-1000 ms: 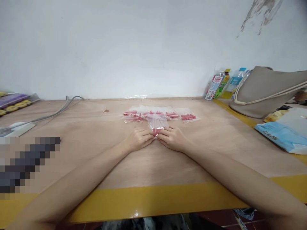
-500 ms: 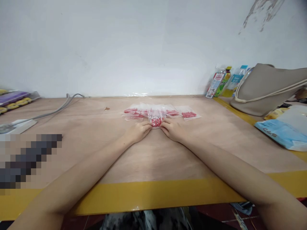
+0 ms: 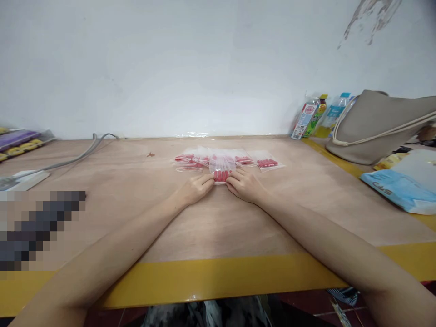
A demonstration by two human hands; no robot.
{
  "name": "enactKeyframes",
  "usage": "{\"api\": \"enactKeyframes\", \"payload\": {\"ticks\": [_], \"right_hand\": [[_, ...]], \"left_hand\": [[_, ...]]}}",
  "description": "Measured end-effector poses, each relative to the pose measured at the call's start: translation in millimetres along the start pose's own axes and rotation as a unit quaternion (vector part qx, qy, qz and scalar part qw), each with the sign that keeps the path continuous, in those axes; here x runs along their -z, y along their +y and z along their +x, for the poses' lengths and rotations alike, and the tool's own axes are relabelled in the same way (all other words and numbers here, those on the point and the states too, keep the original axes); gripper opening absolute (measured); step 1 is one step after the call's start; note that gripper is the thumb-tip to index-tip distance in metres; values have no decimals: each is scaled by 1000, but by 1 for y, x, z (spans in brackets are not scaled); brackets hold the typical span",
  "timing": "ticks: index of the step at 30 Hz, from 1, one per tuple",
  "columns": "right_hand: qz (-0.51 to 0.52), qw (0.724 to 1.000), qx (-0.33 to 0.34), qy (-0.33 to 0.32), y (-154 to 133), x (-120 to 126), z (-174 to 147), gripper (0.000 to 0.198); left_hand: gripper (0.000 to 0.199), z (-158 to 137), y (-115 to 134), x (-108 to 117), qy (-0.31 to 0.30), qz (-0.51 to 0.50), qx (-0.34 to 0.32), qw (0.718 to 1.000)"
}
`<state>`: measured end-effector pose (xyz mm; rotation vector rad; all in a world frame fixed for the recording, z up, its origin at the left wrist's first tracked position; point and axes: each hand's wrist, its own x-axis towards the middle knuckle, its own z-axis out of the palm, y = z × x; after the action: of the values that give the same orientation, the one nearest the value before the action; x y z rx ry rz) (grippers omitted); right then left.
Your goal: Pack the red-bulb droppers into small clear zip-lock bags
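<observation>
A small clear plastic bag (image 3: 221, 168) with several red pieces at its near end lies in front of me on the table. My left hand (image 3: 196, 187) pinches its left near corner with thumb and fingers together. On the opposite side, my right hand (image 3: 245, 184) grips the right near corner the same way. Behind it several similar bags lie in a row, among them one bag on the right (image 3: 268, 162) and another on the left (image 3: 188, 164), all with red contents. What exactly the red pieces are is too small to tell.
At the right stand a carton (image 3: 304, 119), bottles (image 3: 334, 116), a grey-beige bag (image 3: 371, 125) and a blue-white packet (image 3: 391, 188). On the left are a grey cable (image 3: 81, 156), a purple-yellow package (image 3: 20, 141) and a blurred-out dark object (image 3: 41, 229). Yellow tape (image 3: 204, 279) edges the table.
The red pieces in the held bag have shifted from a bunched heap into a more spread row, and the bag looks flatter. Both hands stay at its corners.
</observation>
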<state>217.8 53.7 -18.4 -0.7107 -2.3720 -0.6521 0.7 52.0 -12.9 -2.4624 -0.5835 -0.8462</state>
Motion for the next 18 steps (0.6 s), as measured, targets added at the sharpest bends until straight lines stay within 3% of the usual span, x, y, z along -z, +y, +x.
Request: {"api": "enactKeyframes", "payload": {"ticks": [7,18], "right_hand": [[-47,999,-6,25,1,6,-3,27],[-40,996,-14,81,11,11,-16,22]], "left_hand": [[17,-2,-1,2,37,37,-5,999],[13,-4,-3,2,59,31,15,998]]}}
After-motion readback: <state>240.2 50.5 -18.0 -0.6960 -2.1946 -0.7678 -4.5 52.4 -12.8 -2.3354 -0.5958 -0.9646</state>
